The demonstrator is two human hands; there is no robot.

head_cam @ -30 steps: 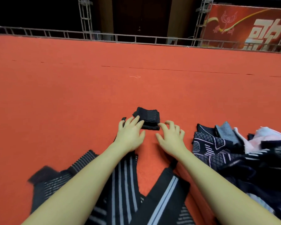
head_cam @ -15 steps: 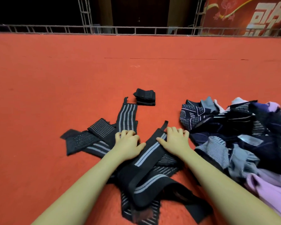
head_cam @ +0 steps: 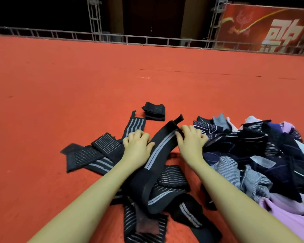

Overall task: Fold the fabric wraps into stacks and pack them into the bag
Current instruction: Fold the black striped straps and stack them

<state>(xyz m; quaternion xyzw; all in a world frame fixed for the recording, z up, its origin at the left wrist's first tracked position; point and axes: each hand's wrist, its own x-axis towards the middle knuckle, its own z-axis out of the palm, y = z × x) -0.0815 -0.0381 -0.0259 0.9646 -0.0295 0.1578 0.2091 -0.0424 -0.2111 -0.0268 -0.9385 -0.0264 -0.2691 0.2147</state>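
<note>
At frame centre, the right hand [head_cam: 191,142] is pinching a black striped wrap [head_cam: 161,146]; the left hand [head_cam: 136,146], fingers curled, is gripping its edge.

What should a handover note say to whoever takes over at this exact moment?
Left hand: grips the near part of a black wrap with grey stripes.
Right hand: pinches the same wrap near its far end, which is lifted off the carpet.
Done: one folded stack lies just beyond the hands.
Left: fold the held wrap, then the loose wraps around the left arm and the mixed pile on the right.
No bag is in view, so nothing shows as packed.
</note>
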